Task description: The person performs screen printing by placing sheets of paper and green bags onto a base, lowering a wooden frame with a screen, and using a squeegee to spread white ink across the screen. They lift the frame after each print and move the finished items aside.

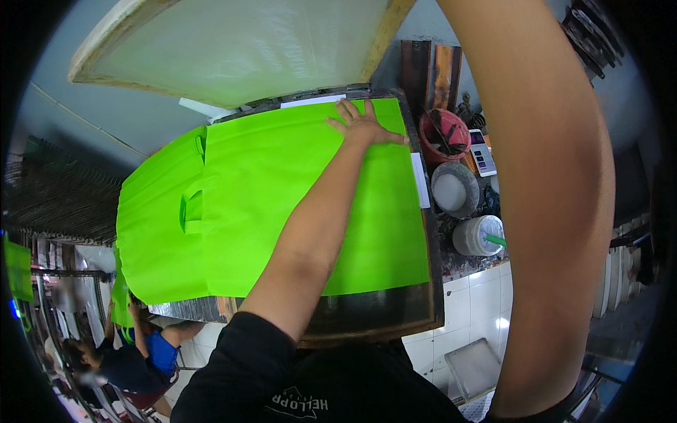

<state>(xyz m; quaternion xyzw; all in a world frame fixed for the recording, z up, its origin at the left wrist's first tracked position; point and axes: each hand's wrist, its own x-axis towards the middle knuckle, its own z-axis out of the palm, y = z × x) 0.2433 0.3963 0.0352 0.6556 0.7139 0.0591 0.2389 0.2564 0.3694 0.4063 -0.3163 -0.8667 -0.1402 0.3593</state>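
A bright green fabric bag (268,204) lies spread flat over a dark-framed board (381,310). Two handle loops (192,209) show at its left part, beside a crosswise seam. My left hand (363,129) presses on the bag's far right corner, fingers spread and nothing held. Up the right side rises my right arm (550,176); its hand is cut off beyond the top edge. A large wooden-framed mesh screen (240,49) stands tilted up behind the board.
On a stained side table right of the board are a pink bucket (445,134), a grey bowl (455,190), a white tub (478,235) with a green stick, and a phone (483,153). Another person (141,359) sits at lower left. A grey tray (472,368) lies low at right.
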